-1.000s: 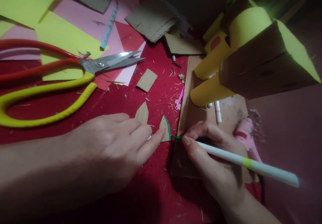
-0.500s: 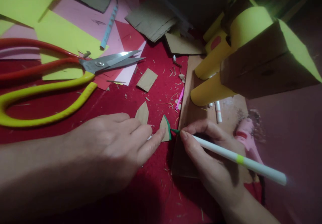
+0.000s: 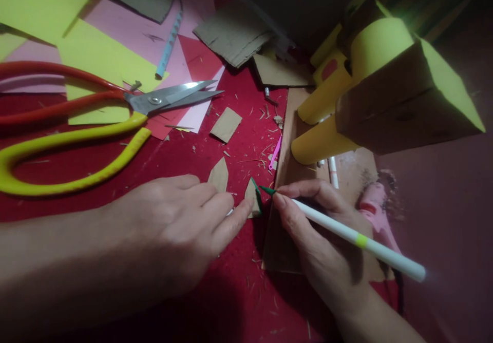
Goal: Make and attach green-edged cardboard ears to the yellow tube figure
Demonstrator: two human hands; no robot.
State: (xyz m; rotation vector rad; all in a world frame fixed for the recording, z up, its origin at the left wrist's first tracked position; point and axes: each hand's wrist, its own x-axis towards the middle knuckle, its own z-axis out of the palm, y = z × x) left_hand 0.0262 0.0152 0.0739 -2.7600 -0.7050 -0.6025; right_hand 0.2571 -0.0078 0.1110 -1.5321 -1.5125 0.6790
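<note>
A small pointed piece of cardboard [image 3: 249, 195] lies on the red cloth [image 3: 200, 153], with a green line along its right edge. My left hand [image 3: 181, 220] lies over the cloth, fingers together and bent, the index fingertip pinning that piece down. A second pointed cardboard piece [image 3: 219, 174] sticks out beyond the left hand's knuckles. Between the left fingers a bit of something white shows; the rest is hidden. My right hand [image 3: 319, 225] pinches a white felt-tip pen [image 3: 339, 229] with a green tip. The tip is right beside the piece's green edge.
Big scissors [image 3: 154, 100] with red and yellow handles lie at left on coloured paper [image 3: 96, 71]. A cardboard square [image 3: 226, 125] and scraps lie ahead. At right a cardboard model with yellow tube legs [image 3: 323, 140] stands on a cardboard base [image 3: 283, 235], near a pink glue gun [image 3: 375, 204].
The pen tip has moved slightly up along the piece's right edge, and the pen's back end has shifted left. My left hand stays in place on the piece.
</note>
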